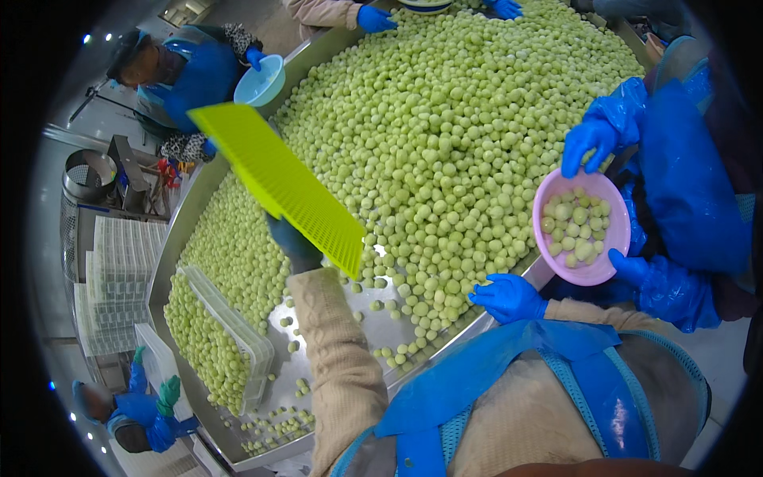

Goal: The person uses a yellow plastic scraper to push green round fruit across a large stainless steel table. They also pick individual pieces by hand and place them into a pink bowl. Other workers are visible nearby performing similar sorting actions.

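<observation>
Across a large steel tray table (pixel 164 253) lies a heap of round, pale green fruits or balls (pixel 471 137). My left hand (pixel 292 238), in a dark glove, grips a lime-green perforated plastic tray (pixel 286 185), held tilted above the heap. In a blue glove, my right hand (pixel 509 298) rests by the table's near rim, fingers extended beside the green balls, holding nothing that I can see. A clear plastic crate (pixel 259 358) filled with green balls stands in the table's lower left part.
At the right, a co-worker's gloved hands (pixel 590 143) hold a pink bowl (pixel 581 226) of green balls. Another person at the upper left holds a light blue bowl (pixel 262 83). White crates (pixel 122 262) are stacked beyond the table, and a person in green gloves (pixel 168 393) handles a white crate.
</observation>
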`<move>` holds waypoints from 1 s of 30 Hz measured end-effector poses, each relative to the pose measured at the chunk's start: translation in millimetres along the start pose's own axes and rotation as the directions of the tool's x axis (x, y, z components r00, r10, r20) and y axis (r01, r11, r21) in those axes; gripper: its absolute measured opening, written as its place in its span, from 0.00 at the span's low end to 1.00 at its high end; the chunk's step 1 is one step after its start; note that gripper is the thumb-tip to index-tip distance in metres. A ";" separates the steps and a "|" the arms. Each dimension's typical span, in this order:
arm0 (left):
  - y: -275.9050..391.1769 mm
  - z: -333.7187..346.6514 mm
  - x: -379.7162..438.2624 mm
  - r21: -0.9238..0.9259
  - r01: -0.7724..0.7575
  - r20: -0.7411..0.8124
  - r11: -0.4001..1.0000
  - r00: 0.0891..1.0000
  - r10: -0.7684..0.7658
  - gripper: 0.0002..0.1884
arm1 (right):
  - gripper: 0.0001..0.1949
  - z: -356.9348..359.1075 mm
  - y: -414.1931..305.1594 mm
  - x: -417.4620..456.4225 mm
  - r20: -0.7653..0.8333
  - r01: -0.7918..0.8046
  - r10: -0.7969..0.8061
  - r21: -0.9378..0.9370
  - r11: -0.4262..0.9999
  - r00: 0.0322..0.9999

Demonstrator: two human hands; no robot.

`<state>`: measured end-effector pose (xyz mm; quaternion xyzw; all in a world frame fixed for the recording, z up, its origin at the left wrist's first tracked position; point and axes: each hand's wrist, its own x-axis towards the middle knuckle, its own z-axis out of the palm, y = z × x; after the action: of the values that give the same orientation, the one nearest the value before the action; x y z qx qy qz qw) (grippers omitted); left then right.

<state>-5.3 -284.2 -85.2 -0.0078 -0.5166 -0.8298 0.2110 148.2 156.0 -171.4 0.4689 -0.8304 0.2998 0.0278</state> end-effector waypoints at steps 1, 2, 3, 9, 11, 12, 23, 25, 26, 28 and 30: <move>15.4 3.3 4.5 0.040 -0.096 0.037 0.995 0.995 0.095 0.14 | 0.24 1.1 0.4 -0.8 0.006 0.015 -0.015 0.007 1.000 1.000; 16.2 8.9 5.2 0.060 -0.115 -0.016 0.992 0.993 0.116 0.15 | 0.24 0.8 0.7 -1.7 0.013 0.013 -0.013 0.013 1.000 1.000; 12.6 12.0 3.0 0.072 -0.183 -0.007 0.980 0.983 0.184 0.16 | 0.24 0.1 2.2 -0.4 0.013 0.017 -0.017 0.009 1.000 1.000; -140.0 27.8 -88.1 0.729 0.485 -0.444 0.484 0.872 -0.204 0.27 | 0.26 -11.0 5.1 14.8 0.298 -0.028 0.006 0.070 0.997 0.955; -157.0 28.4 -109.0 0.659 0.581 -0.422 0.477 0.811 -0.405 0.30 | 0.22 -12.7 4.8 17.0 0.195 -0.002 -0.021 0.116 0.993 0.981; -150.7 29.5 -114.2 0.614 0.586 -0.398 0.529 0.808 -0.434 0.32 | 0.22 -13.4 5.4 17.4 0.119 0.036 -0.047 0.087 0.996 0.992; 70.8 -17.2 -134.5 0.236 -0.258 -0.233 0.937 0.921 0.312 0.13 | 0.19 -13.5 1.5 9.9 0.030 0.072 -0.074 0.070 0.995 0.997; 22.9 -54.4 -156.5 0.393 0.039 -0.556 0.919 0.806 0.203 0.16 | 0.19 -14.1 -0.3 11.5 0.010 0.084 -0.084 0.058 0.995 0.996; -2.1 -73.6 -169.1 0.611 0.395 -0.609 0.686 0.788 0.089 0.18 | 0.19 -14.6 -1.5 11.6 0.012 0.073 -0.073 0.052 0.996 0.997; -35.6 -106.3 -189.2 0.699 0.629 -0.651 0.340 0.756 -0.061 0.24 | 0.18 -15.7 -3.9 12.5 0.001 0.057 -0.057 0.052 0.997 0.998; -43.9 -118.4 -192.4 0.598 0.641 -0.653 0.481 0.738 -0.170 0.26 | 0.17 -16.0 -4.9 15.4 -0.065 0.100 -0.100 0.002 0.995 0.993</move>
<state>178.5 -303.7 -222.3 0.4347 -0.7386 -0.5039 0.1077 139.7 150.8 -150.9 0.5000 -0.8037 0.3152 0.0688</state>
